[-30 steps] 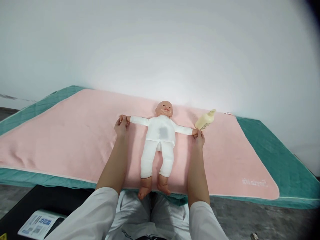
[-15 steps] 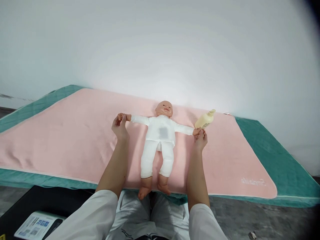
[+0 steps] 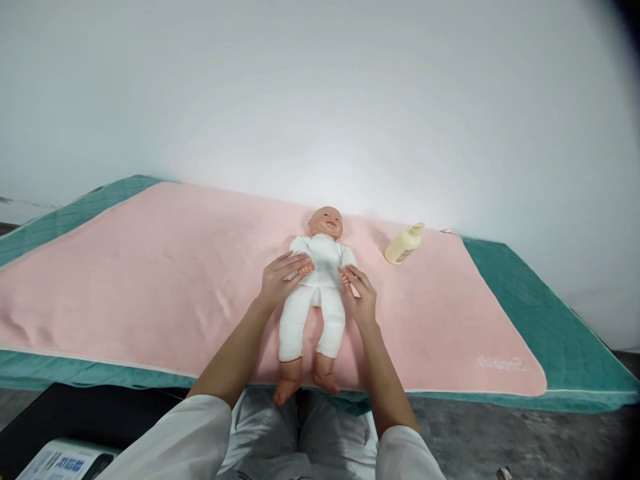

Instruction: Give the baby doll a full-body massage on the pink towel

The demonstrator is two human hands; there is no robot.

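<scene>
A baby doll [image 3: 325,257] in a white cloth suit lies on its back, its head toward the wall and its bare feet over the near edge of the pink mat [image 3: 430,333]. Its arms are bent in, with both small hands at the belly. My left hand [image 3: 281,277] is closed round the doll's hand on the left side, fingers along its forearm. On the other side my right hand [image 3: 361,293] grips the doll's other hand between thumb and fingers. To the right of the doll stands a pale yellow pump bottle [image 3: 403,245], apart from both hands.
The pink mat covers most of a green padded bed [image 3: 545,307] against a white wall [image 3: 320,100]. Below the bed's front edge at left are a black surface [image 3: 95,413] and a white labelled box [image 3: 63,460].
Both my hands have moved inward, bringing the doll's outstretched arms down and in to its belly. The pump bottle stays in place, now fully visible.
</scene>
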